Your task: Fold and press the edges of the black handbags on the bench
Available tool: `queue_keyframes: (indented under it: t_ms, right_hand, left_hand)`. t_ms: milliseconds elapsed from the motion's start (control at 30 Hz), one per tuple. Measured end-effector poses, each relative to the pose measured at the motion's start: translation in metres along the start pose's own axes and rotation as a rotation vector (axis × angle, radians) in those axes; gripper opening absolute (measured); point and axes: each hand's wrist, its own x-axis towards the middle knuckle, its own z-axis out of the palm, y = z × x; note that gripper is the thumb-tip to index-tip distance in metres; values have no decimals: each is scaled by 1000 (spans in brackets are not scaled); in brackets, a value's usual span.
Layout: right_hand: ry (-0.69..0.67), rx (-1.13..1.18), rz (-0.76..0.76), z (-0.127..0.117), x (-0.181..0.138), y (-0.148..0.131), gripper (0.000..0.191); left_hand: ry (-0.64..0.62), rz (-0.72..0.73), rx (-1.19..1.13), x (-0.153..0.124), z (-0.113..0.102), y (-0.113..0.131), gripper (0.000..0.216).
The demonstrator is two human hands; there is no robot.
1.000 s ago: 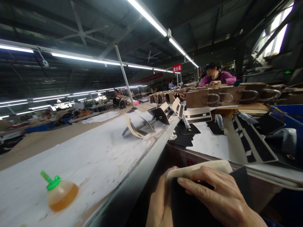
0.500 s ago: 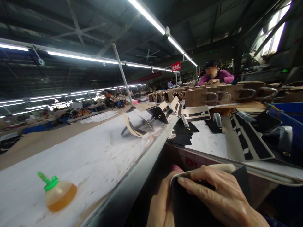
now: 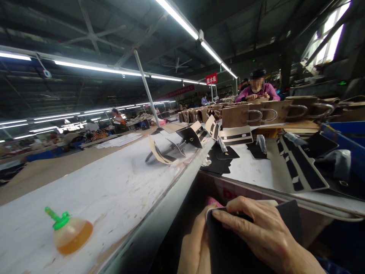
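Note:
A black panel with a pale lining (image 3: 225,247), which looks like a leather bag piece, is held low in front of me, below the table's edge. My left hand (image 3: 195,243) grips its left edge, thumb side up near the top corner. Across the top, my right hand (image 3: 259,224) pinches that same corner, its fingers pressed on the black face. Another dark flap of the piece (image 3: 291,219) sticks out beyond the right hand. The undersides of the fingers are hidden.
On the white-covered table (image 3: 108,186) stands a squeeze bottle of amber liquid (image 3: 73,232). Several black and cream bag panels (image 3: 302,163) lie on the right-hand table. Behind them stand brown bags with wrapped handles (image 3: 235,116). A person in purple (image 3: 258,89) works there; a blue crate (image 3: 345,133) is at right.
Both hands keep hold of the panel's corner, and the right hand has shifted slightly left. The person in purple has raised their head and hands.

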Motion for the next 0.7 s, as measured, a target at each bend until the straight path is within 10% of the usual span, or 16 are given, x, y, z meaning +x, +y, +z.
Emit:
queue_keyframes:
  t_ms: [700]
  right_hand:
    - [-86,85,45,14,-4,-2,38]
  left_hand:
    - [66,206,132,14,-3,-6,45]
